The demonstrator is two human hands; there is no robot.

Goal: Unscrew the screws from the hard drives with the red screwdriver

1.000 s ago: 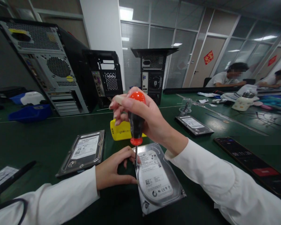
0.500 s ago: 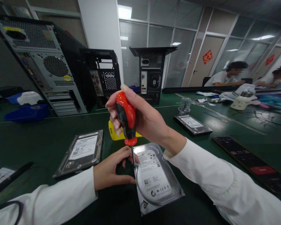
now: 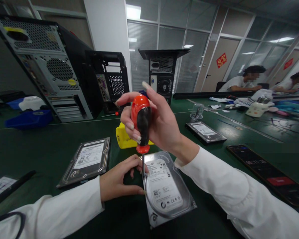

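A silver hard drive (image 3: 164, 186) with a white label lies flat on the green table. My left hand (image 3: 122, 179) steadies it by the left edge, thumb and fingertips touching the rim. Above it my right hand (image 3: 161, 126) holds a red and black screwdriver (image 3: 142, 122), middle fingers curled round the handle while thumb and index finger are raised off it. The shaft points nearly straight down and its tip meets the drive's left edge beside my left fingertips; what the tip sits in is too small to see.
Another hard drive (image 3: 89, 157) lies to the left, a third drive (image 3: 205, 131) to the right near a phone (image 3: 266, 172). Behind my right hand is a yellow tray-like object (image 3: 124, 141). Computer cases (image 3: 77, 73) line the back. A person (image 3: 239, 83) sits at the far right.
The screwdriver handle has turned and moved slightly right, standing more upright. My right thumb and index finger have lifted from the handle. My left hand and the drive have stayed put.
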